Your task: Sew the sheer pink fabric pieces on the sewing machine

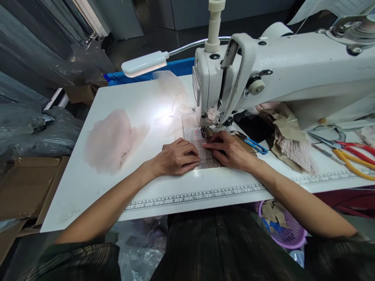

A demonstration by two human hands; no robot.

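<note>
My left hand [175,158] lies palm down on the white sewing table [123,101], its fingers pressed together on a thin sheer fabric piece [197,136] just in front of the needle. My right hand [228,150] rests beside it, fingers pinched flat on the same fabric at the presser foot [207,132] of the white sewing machine [263,74]. The two hands nearly touch. A pile of pale pink sheer fabric [109,140] lies to the left on the table.
A gooseneck lamp [145,64] lights the table. Blue thread snips [256,145], brown paper with pink lace [290,144], and red and yellow scissors [351,156] lie to the right. A ruler strip [193,194] runs along the front edge. A purple basket [281,226] sits below.
</note>
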